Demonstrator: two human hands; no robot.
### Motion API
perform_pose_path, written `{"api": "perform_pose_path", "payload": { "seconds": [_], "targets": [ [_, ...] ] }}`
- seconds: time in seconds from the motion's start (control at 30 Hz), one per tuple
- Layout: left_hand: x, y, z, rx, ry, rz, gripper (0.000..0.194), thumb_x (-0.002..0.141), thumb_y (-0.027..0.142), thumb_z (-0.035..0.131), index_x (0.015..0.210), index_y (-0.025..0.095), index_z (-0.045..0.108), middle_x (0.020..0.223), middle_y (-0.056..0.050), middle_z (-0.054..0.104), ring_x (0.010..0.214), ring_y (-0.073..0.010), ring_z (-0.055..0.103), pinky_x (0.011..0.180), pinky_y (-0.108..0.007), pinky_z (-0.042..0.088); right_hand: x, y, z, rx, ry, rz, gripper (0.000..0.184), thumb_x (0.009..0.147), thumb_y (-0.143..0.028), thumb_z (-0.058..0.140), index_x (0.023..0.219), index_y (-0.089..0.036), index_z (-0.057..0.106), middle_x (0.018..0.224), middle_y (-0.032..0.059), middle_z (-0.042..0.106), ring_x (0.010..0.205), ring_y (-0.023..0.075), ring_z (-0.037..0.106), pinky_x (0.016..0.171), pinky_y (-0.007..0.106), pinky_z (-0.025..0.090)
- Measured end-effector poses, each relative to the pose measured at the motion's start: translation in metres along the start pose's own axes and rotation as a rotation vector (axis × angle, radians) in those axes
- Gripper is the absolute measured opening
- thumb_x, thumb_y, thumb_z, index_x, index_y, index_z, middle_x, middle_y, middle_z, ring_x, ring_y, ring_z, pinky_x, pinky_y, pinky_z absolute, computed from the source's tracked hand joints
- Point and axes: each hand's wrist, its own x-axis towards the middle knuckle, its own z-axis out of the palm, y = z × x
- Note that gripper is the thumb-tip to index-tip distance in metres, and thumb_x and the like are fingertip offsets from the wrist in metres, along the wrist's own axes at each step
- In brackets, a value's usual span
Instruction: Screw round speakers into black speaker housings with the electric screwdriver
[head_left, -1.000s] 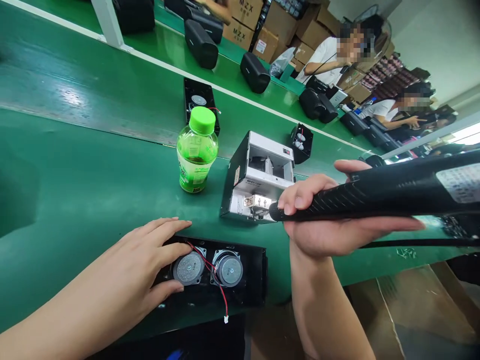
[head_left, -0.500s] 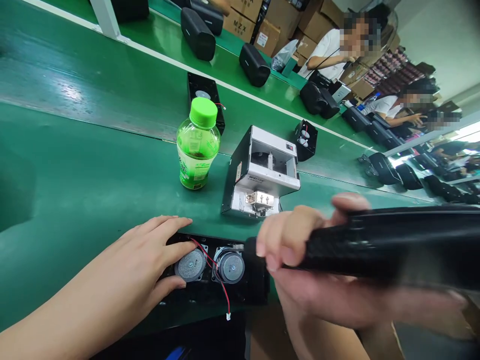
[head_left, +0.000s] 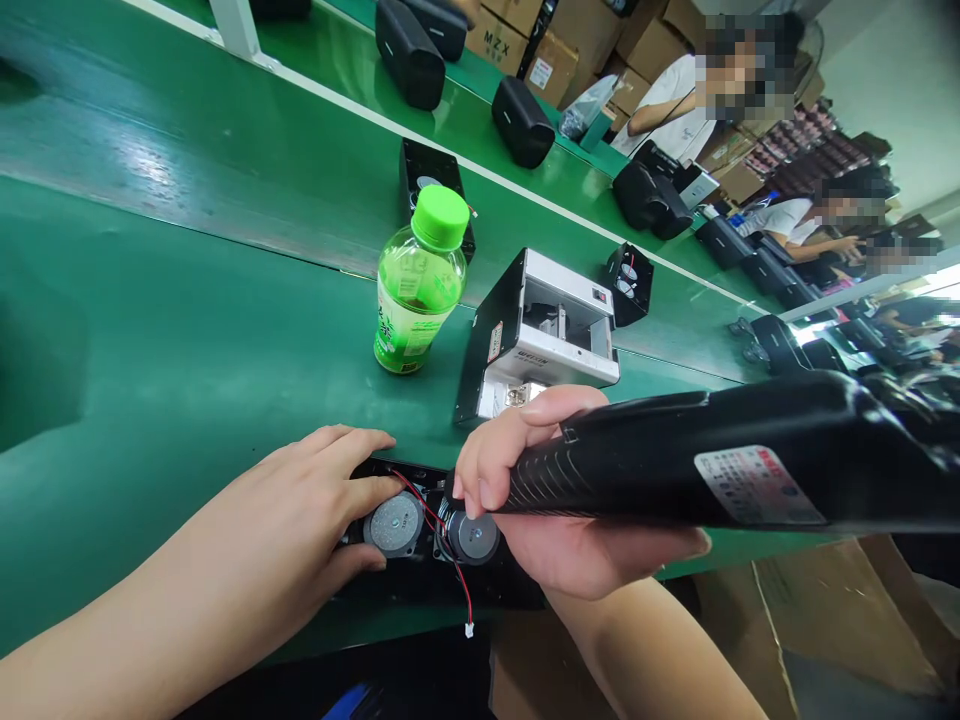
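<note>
A black speaker housing (head_left: 510,588) lies near the bench's front edge, with two round speaker drivers, one at left (head_left: 393,524) and one at right (head_left: 475,537). Across them runs a red and black wire (head_left: 463,582), its white plug hanging over the front side. My left hand (head_left: 330,510) grips the housing's left end, thumb and forefinger on either side of the left driver. In my right hand (head_left: 540,500) is a black electric screwdriver (head_left: 637,455), held nearly level. Its tip end points left, close to the gap between the drivers; the tip itself is hidden.
Behind the housing stand a green-capped drink bottle (head_left: 421,285) and a silver-black screw feeder (head_left: 555,330). Further back are open housings (head_left: 628,283) and several black speakers (head_left: 523,122). Two co-workers in white sit across the bench; cardboard boxes (head_left: 495,45) are stacked behind.
My right hand has brought the screwdriver left, from the housing's right end to the drivers, now partly covering the right one. My left hand keeps its place on the housing. The view has shifted slightly.
</note>
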Motion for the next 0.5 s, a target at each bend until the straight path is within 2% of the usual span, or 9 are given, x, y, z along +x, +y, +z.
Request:
{"api": "perform_pose_path", "payload": {
  "seconds": [0.2,0.43,0.5],
  "targets": [
    [0.002,0.004,-0.002,-0.011,-0.016,-0.02,0.051,0.086,0.022,0.108,0.132,0.043,0.098,0.166,-0.006,0.087,0.144,-0.0476,0.088,0.114,-0.075,0.081,-0.003,0.002,-0.002,-0.012,-0.012,0.038,0.065,0.105,-0.094,0.09,0.128,-0.033,0.095,0.073,-0.0035,0.081,0.052,0.021,0.07,0.054,0.034,0.062],
    [0.005,0.006,-0.003,-0.008,-0.032,-0.029,0.05,0.089,0.024,0.107,0.135,0.042,0.099,0.165,-0.007,0.087,0.143,-0.0469,0.088,0.114,-0.071,0.08,-0.002,0.01,-0.009,-0.013,-0.055,0.055,0.064,0.105,-0.093,0.091,0.132,-0.034,0.09,0.075,-0.0042,0.082,0.054,0.0215,0.073,0.055,0.034,0.064],
    [0.005,0.005,-0.005,-0.006,-0.032,-0.029,0.048,0.09,0.024,0.105,0.134,0.042,0.099,0.164,-0.008,0.087,0.143,-0.0479,0.088,0.113,-0.07,0.08,-0.003,0.014,-0.011,-0.046,-0.099,0.089,0.07,0.103,-0.099,0.088,0.133,-0.035,0.085,0.075,-0.0061,0.08,0.054,0.0204,0.071,0.055,0.033,0.062]
  ]
}}
